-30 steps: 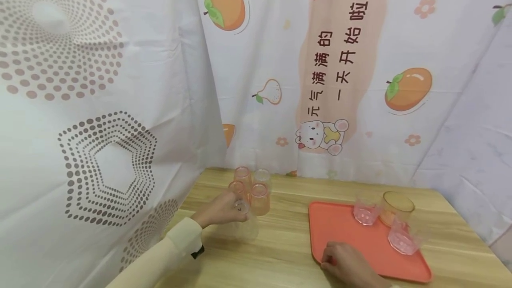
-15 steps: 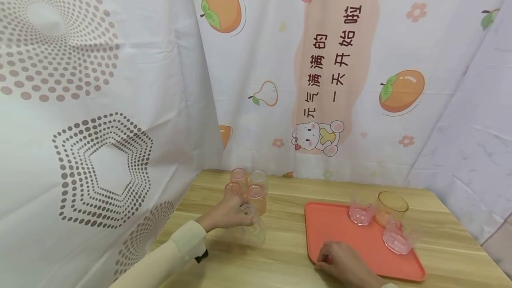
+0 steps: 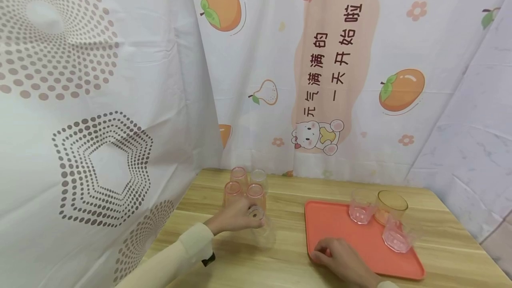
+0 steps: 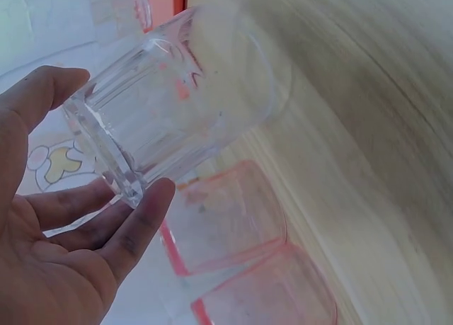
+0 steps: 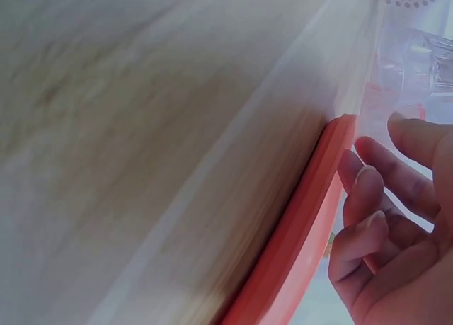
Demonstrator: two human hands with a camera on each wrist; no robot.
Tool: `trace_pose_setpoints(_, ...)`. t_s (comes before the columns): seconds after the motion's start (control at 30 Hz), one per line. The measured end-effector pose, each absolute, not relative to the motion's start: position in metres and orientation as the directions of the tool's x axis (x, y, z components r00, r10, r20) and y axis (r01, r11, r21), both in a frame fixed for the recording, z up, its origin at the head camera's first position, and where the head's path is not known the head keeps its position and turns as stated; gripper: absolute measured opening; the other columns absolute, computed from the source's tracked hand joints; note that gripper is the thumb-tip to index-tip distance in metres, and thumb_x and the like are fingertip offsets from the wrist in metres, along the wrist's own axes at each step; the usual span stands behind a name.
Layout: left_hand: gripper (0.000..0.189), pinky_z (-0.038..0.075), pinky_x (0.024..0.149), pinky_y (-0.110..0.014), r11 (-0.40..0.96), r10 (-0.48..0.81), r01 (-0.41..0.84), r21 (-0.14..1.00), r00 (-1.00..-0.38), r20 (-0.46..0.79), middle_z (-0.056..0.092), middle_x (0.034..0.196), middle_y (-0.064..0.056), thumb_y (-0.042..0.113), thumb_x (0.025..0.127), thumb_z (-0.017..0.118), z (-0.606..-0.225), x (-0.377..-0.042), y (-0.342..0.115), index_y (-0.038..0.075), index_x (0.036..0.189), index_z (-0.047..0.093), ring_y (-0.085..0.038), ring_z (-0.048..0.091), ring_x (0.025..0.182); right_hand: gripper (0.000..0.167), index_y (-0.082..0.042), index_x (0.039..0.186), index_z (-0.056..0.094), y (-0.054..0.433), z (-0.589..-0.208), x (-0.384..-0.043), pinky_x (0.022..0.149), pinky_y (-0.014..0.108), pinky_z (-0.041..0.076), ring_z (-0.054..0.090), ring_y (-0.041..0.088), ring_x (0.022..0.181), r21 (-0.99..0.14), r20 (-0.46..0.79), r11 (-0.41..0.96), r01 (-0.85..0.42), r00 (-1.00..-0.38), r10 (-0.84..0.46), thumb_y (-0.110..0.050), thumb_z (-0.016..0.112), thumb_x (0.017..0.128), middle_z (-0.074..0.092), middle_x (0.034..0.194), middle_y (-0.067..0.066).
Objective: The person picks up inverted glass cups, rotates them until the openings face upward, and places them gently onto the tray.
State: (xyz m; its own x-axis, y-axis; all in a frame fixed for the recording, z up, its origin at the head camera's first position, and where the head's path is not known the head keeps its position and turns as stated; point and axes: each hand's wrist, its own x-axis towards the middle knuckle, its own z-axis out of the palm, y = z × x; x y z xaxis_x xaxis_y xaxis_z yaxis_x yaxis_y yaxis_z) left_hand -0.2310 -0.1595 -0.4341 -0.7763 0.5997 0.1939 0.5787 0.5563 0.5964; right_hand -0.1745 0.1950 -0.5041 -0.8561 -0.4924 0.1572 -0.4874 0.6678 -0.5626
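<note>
My left hand grips a clear glass by its thick base, thumb on one side and fingers on the other. The glass is upside down, with its mouth toward the table; whether the rim touches the wood I cannot tell. Just behind that hand, several upturned glasses stand close together, pink ones and a clear one. My right hand is over the near left corner of a red tray. Its fingers are loosely bent and hold nothing; the tray's edge is beside the fingertips.
Two pinkish faceted glasses rest mouth-up on the tray's right part. An amber glass is at its far right corner. Wooden tabletop lies between the glass group and the tray. Printed curtains hang behind and at left.
My left hand has moved right with the clear glass, away from the grouped glasses. The right hand stays by the tray corner, its thumb and fingers shifted slightly. The head view has turned a little.
</note>
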Motion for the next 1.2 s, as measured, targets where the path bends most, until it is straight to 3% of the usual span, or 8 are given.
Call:
trace_pose_setpoints(0.13, 0.023, 0.043, 0.052, -0.021, 0.561, 0.586, 0.569, 0.601, -0.786, 0.197, 0.058, 0.068, 0.008, 0.038, 0.087, 0.08, -0.44, -0.231, -0.154, 0.019, 0.083, 0.066, -0.001, 0.045, 0.056, 0.011, -0.03, 0.089, 0.075, 0.193, -0.504, -0.176, 0.06, 0.023, 0.044, 0.051, -0.004, 0.068, -0.602, 0.153, 0.642, -0.474, -0.858, -0.49, -0.039, 0.073, 0.096, 0.063, 0.081, -0.023)
trace_pose_setpoints(0.3, 0.021, 0.049, 0.058, -0.024, 0.535, 0.578, 0.543, 0.648, -0.794, 0.188, 0.065, 0.078, 0.01, 0.037, 0.088, 0.08, -0.447, -0.231, -0.146, 0.02, 0.096, 0.072, -0.003, 0.052, 0.063, 0.014, -0.022, 0.091, 0.077, 0.189, -0.504, -0.176, 0.058, 0.023, 0.046, 0.053, -0.001, 0.066, -0.697, 0.129, 0.568, -0.438, -0.856, -0.501, -0.034, 0.071, 0.098, 0.067, 0.082, -0.016)
trace_pose_setpoints(0.53, 0.032, 0.054, 0.062, -0.025, 0.51, 0.543, 0.497, 0.702, -0.819, 0.186, 0.069, 0.09, 0.01, 0.035, 0.088, 0.08, -0.451, -0.226, -0.132, 0.013, 0.111, 0.073, -0.007, 0.062, 0.073, 0.026, -0.014, 0.095, 0.077, 0.178, -0.503, -0.173, 0.051, 0.025, 0.048, 0.053, 0.004, 0.055, -0.823, 0.028, 0.492, -0.283, -0.886, -0.463, -0.037, 0.066, 0.101, 0.063, 0.073, -0.006)
trace_pose_setpoints(0.73, 0.036, 0.055, 0.07, -0.026, 0.493, 0.511, 0.454, 0.742, -0.842, 0.176, 0.067, 0.095, 0.01, 0.037, 0.088, 0.081, -0.456, -0.221, -0.123, 0.014, 0.114, 0.071, -0.008, 0.063, 0.084, 0.033, -0.004, 0.094, 0.075, 0.17, -0.502, -0.172, 0.051, 0.024, 0.045, 0.049, 0.008, 0.055, -0.923, -0.057, 0.367, -0.114, -0.904, -0.425, -0.034, 0.064, 0.103, 0.055, 0.065, -0.002)
trace_pose_setpoints(0.93, 0.036, 0.054, 0.075, -0.027, 0.486, 0.46, 0.394, 0.78, -0.874, 0.155, 0.066, 0.097, 0.009, 0.038, 0.089, 0.081, -0.467, -0.218, -0.117, 0.015, 0.114, 0.068, -0.008, 0.062, 0.088, 0.034, 0.0, 0.107, 0.076, 0.167, -0.502, -0.171, 0.053, 0.023, 0.045, 0.05, 0.008, 0.06, -0.96, -0.078, 0.277, -0.042, -0.909, -0.408, -0.032, 0.066, 0.101, 0.061, 0.073, 0.004)
trace_pose_setpoints(1.2, 0.034, 0.054, 0.076, -0.026, 0.469, 0.46, 0.371, 0.802, -0.877, 0.137, 0.068, 0.104, 0.012, 0.041, 0.091, 0.078, -0.471, -0.214, -0.113, 0.014, 0.108, 0.067, -0.006, 0.063, 0.089, 0.037, 0.006, 0.112, 0.072, 0.164, -0.496, -0.172, 0.049, 0.019, 0.038, 0.046, 0.006, 0.057, -0.983, -0.137, 0.169, 0.077, -0.915, -0.379, -0.028, 0.064, 0.103, 0.066, 0.077, 0.005)
